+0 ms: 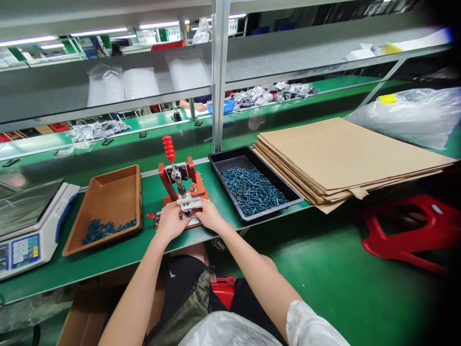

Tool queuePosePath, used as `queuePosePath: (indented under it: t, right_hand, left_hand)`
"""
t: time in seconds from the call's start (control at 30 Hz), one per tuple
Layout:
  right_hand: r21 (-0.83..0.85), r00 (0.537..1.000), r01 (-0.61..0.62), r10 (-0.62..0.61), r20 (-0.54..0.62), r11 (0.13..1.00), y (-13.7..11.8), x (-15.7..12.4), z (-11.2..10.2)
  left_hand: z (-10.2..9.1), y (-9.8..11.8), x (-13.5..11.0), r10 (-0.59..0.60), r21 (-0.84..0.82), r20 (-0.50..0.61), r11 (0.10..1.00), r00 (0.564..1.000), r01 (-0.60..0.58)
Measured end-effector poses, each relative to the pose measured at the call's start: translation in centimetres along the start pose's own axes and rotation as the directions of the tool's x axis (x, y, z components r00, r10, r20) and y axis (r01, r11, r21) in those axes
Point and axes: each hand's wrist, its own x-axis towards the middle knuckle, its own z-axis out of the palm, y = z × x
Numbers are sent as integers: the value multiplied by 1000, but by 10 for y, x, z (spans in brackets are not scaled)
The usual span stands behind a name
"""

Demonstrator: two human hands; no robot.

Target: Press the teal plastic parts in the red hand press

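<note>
A small orange-red hand press (183,185) with a red ribbed lever handle (168,148) stands on the green bench. Both hands rest at its white base plate (190,204). My left hand (170,222) curls its fingers against the plate's left front, next to a small red knob (151,216). My right hand (209,215) is pinched at the plate's right front. What the fingertips hold, if anything, is hidden. A brown tray (108,202) with several small blue parts (104,229) lies to the left. A black tray (230,161) full of blue parts (252,190) lies to the right.
A weighing scale (29,221) sits at the far left. A stack of cardboard sheets (342,156) lies right of the black tray, with a clear plastic bag (414,115) behind it. A red stool (406,230) stands on the green floor. Bagged parts (97,129) lie on the far conveyor.
</note>
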Motion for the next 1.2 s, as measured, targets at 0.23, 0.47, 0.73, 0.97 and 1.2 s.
queuePosePath:
  t: [0.23, 0.47, 0.73, 0.97, 1.2]
  right_hand:
    - [-47, 996, 91, -92, 0, 995, 3, -7, 1]
    - [-80, 993, 118, -118, 7, 990, 1, -5, -1]
    - [-49, 990, 139, -137, 44, 989, 8, -3, -3]
    - [-72, 991, 135, -134, 18, 988, 13, -7, 4]
    - [-119, 994, 105, -103, 22, 987, 9, -11, 4]
  left_hand:
    - [0, -1, -8, 48, 14, -52, 999, 997, -48]
    - [4, -4, -10, 98, 59, -82, 994, 992, -94]
    - [-8, -8, -4, 230, 249, 89, 937, 969, -245]
    - [-3, -11, -11, 267, 207, 11, 942, 964, -264]
    - [-21, -1, -24, 218, 132, -67, 969, 974, -208]
